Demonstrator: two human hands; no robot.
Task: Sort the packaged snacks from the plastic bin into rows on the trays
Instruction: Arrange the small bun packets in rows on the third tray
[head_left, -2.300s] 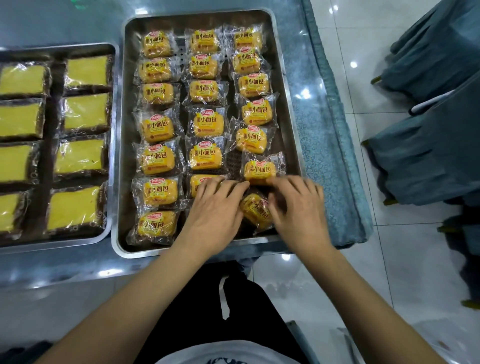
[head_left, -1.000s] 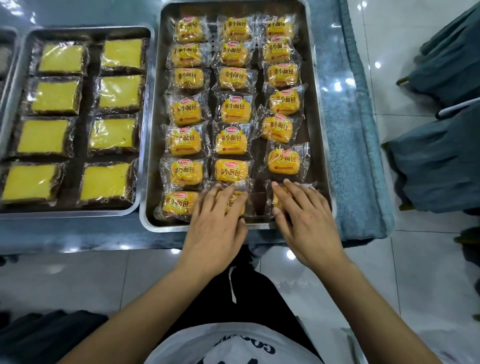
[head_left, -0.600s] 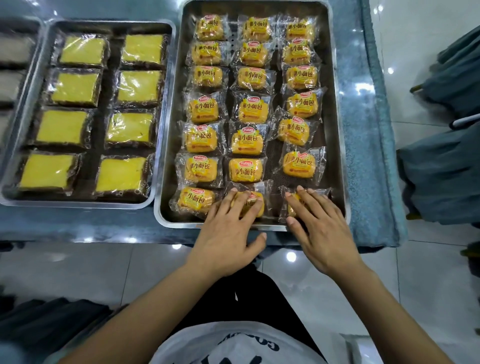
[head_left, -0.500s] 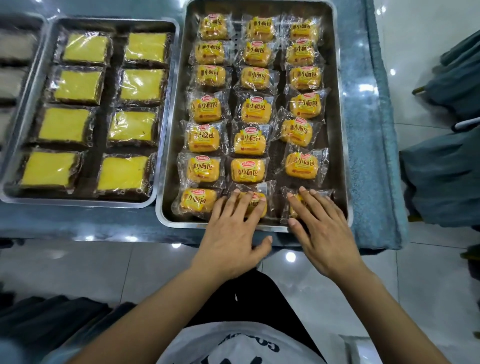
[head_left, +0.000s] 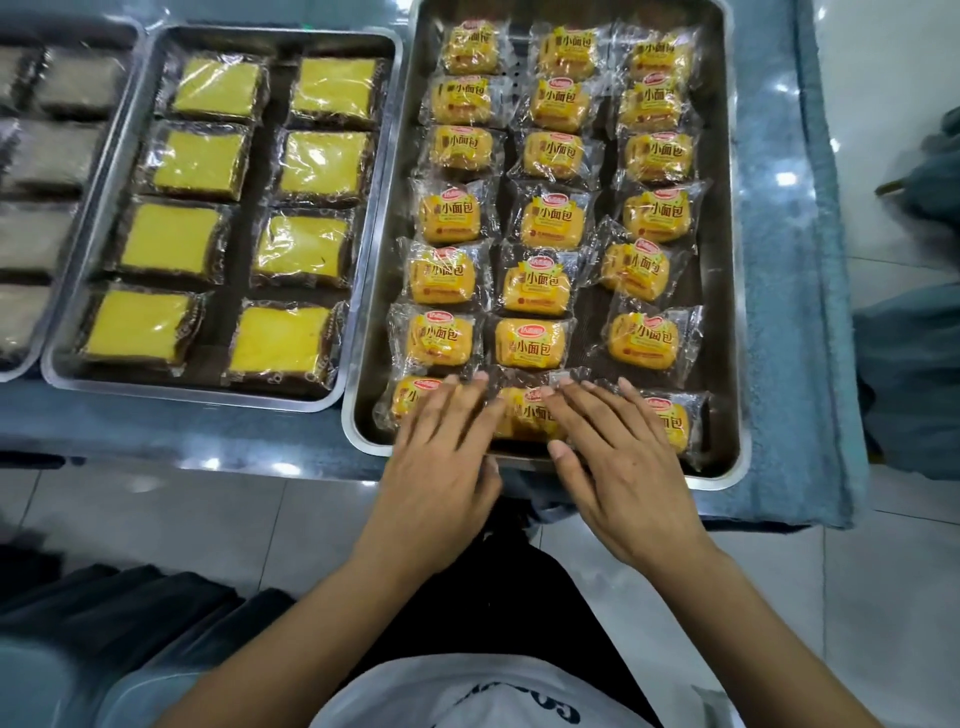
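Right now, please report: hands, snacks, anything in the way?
Left hand open, flat on front row. Right hand open, same row. Middle snack packet between them, in tray. No obstacle seen.

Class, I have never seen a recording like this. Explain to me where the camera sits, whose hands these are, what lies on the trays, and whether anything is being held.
There is no machine here. A person works with bare hands, and the single picture comes from a camera worn on the head, looking down. The left hand and the right hand lie flat, fingers straight, on the nearest row of small bread packs. These packs fill a metal tray in three columns. Neither hand has a grip on anything. A second tray beside it holds wrapped yellow cake slices in two columns. Further left lie greyish packs, too blurred to identify. Everything stands on a blue-covered table.
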